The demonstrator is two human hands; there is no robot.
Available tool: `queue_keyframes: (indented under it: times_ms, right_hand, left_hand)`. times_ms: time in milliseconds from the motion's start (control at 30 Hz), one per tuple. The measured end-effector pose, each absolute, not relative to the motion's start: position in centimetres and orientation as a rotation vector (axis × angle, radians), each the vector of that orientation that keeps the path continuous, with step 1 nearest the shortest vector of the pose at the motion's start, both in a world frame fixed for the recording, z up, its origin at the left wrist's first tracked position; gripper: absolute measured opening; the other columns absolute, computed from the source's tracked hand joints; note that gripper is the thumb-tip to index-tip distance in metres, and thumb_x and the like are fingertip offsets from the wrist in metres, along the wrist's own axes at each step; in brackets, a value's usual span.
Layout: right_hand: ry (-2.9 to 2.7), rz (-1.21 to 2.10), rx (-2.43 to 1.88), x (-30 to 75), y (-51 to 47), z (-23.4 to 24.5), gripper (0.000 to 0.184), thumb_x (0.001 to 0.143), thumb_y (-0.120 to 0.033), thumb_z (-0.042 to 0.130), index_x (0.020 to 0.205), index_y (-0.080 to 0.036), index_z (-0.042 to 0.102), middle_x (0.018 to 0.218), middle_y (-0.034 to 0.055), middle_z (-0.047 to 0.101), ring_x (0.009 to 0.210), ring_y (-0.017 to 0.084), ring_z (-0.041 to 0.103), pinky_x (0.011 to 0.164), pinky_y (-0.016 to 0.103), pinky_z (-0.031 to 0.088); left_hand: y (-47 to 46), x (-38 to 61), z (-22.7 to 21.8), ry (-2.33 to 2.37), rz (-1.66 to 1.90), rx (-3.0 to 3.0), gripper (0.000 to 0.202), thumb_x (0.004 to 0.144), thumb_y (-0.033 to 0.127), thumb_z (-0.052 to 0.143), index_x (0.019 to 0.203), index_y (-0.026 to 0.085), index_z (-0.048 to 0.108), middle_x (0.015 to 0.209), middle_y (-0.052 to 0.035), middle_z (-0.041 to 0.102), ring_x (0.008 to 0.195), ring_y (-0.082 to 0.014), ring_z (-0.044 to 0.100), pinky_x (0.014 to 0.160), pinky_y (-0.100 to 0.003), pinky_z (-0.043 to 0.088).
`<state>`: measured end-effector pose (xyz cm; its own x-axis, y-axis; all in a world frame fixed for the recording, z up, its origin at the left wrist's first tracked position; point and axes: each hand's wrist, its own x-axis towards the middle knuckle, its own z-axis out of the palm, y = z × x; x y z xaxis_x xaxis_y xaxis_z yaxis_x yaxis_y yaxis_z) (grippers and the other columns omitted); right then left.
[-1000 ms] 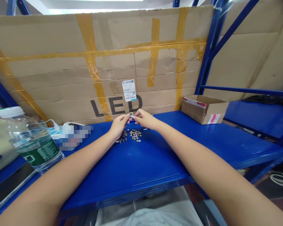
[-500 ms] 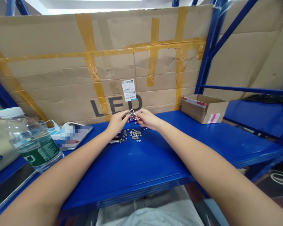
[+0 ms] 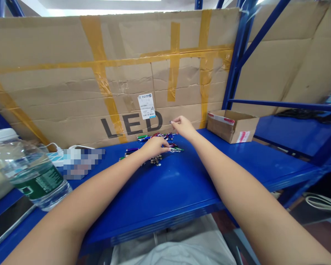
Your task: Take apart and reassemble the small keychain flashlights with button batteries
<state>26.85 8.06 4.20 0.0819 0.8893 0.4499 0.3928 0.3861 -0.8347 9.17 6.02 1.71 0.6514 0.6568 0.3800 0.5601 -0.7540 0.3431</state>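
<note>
My left hand reaches low over the table, its thumb and fingers closed on a silver carabiner-like clip beside small red and green pieces. Under and beside that hand lie small round silver discs, partly hidden by it. My right hand is raised above the table, right of the left one, with its fingertips pinched together. A tiny dark spot shows at those fingertips; whether it is a held thing cannot be made out. Behind my left hand are slim coloured metallic tubes, and more dark tubes lie left of it.
A water bottle stands at the left of the blue table, near a white power strip and a dark flat device. An open cardboard box sits at the back right. Taped cardboard forms the back wall.
Both hands were together holding a silver hook-like clip. They have parted: my left hand has come down right and nearer the table, my right hand has risen to the right.
</note>
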Motion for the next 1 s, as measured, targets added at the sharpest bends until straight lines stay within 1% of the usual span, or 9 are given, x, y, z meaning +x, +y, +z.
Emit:
queue_keyframes:
  times_ms: [167, 300, 400, 467, 533, 667, 800, 900, 1000]
  right_hand:
    - [-1.658, 0.715, -1.189, 26.4, 7.3, 3.8, 0.012, 0.085, -0.022, 0.061, 0.081, -0.017, 0.050, 0.070, 0.0009, 0.064, 0.044, 0.007, 0.048, 0.044, 0.021, 0.036]
    - [-1.791, 0.693, -1.186, 26.5, 6.9, 3.9, 0.021, 0.088, -0.026, 0.056, 0.069, -0.017, 0.050, 0.057, -0.0024, 0.055, 0.043, 0.007, 0.043, 0.043, 0.020, 0.033]
    - [-1.919, 0.873, -1.092, 26.4, 6.5, 3.9, 0.034, 0.091, -0.035, 0.052, 0.062, -0.018, 0.046, 0.051, -0.0041, 0.045, 0.041, 0.006, 0.036, 0.041, 0.021, 0.029]
    - [-1.956, 1.037, -0.990, 25.8, 6.0, 3.7, 0.036, 0.091, -0.038, 0.051, 0.062, -0.019, 0.044, 0.051, -0.0049, 0.041, 0.041, 0.006, 0.032, 0.040, 0.021, 0.027]
    - [-1.957, 1.182, -0.910, 24.9, 5.6, 3.5, 0.035, 0.091, -0.039, 0.050, 0.064, -0.019, 0.043, 0.053, -0.0056, 0.038, 0.042, 0.006, 0.029, 0.040, 0.021, 0.024]
    - [-1.916, 1.422, -0.817, 23.4, 5.0, 3.2, 0.029, 0.095, -0.039, 0.044, 0.073, -0.019, 0.045, 0.054, -0.0074, 0.031, 0.042, 0.006, 0.023, 0.040, 0.020, 0.019]
    - [-1.870, 1.494, -0.789, 22.5, 4.6, 3.0, 0.028, 0.096, -0.037, 0.042, 0.074, -0.019, 0.044, 0.054, -0.0081, 0.026, 0.043, 0.007, 0.020, 0.041, 0.020, 0.017]
    - [-1.853, 1.419, -0.787, 21.8, 4.5, 3.0, 0.030, 0.097, -0.036, 0.039, 0.072, -0.020, 0.042, 0.054, -0.0081, 0.024, 0.044, 0.007, 0.019, 0.042, 0.021, 0.017]
    - [-1.943, 1.134, -0.853, 21.1, 4.5, 2.8, 0.031, 0.097, -0.034, 0.038, 0.070, -0.020, 0.042, 0.055, -0.0062, 0.030, 0.045, 0.008, 0.025, 0.045, 0.022, 0.023]
  left_hand:
    - [7.1, 10.6, 0.7, 1.179, 0.618, 2.705, 0.008, 0.068, 0.030, 0.071, 0.068, 0.022, 0.072, 0.064, -0.0021, 0.066, 0.061, -0.0183, 0.055, 0.059, -0.028, 0.036]
    - [7.1, 9.1, 1.4, 1.216, 0.834, 2.632, 0.015, 0.072, 0.035, 0.069, 0.069, 0.020, 0.067, 0.065, -0.0037, 0.064, 0.061, -0.0189, 0.054, 0.060, -0.029, 0.036]
    - [6.3, 7.0, 2.6, 1.268, 1.089, 2.563, 0.022, 0.076, 0.037, 0.066, 0.089, 0.020, 0.066, 0.083, -0.0067, 0.067, 0.075, -0.0216, 0.058, 0.068, -0.030, 0.040]
    - [5.6, 5.5, 3.1, 1.196, 1.056, 2.615, 0.023, 0.082, 0.034, 0.060, 0.101, 0.020, 0.063, 0.097, -0.0078, 0.067, 0.088, -0.0225, 0.059, 0.077, -0.030, 0.041]
    - [5.1, 4.1, 3.2, 1.127, 0.949, 2.704, 0.022, 0.089, 0.031, 0.050, 0.103, 0.021, 0.063, 0.100, -0.0076, 0.066, 0.093, -0.0225, 0.058, 0.081, -0.031, 0.041]
    - [4.6, 2.6, 2.5, 1.072, 0.870, 2.801, 0.027, 0.094, 0.032, 0.039, 0.101, 0.022, 0.063, 0.092, -0.0067, 0.065, 0.085, -0.0210, 0.058, 0.076, -0.030, 0.039]
    - [4.5, 2.5, 2.2, 0.985, 0.953, 2.738, 0.029, 0.094, 0.033, 0.037, 0.080, 0.019, 0.058, 0.075, -0.0034, 0.059, 0.071, -0.0175, 0.053, 0.067, -0.028, 0.036]
    - [4.5, 2.7, 2.2, 0.998, 1.066, 2.544, 0.034, 0.093, 0.036, 0.037, 0.068, 0.018, 0.051, 0.065, -0.0007, 0.051, 0.064, -0.0156, 0.047, 0.063, -0.027, 0.034]
    - [4.8, 3.0, 2.1, 0.993, 1.122, 2.257, 0.034, 0.089, 0.039, 0.042, 0.062, 0.019, 0.047, 0.057, 0.0013, 0.043, 0.055, -0.0136, 0.039, 0.057, -0.027, 0.032]
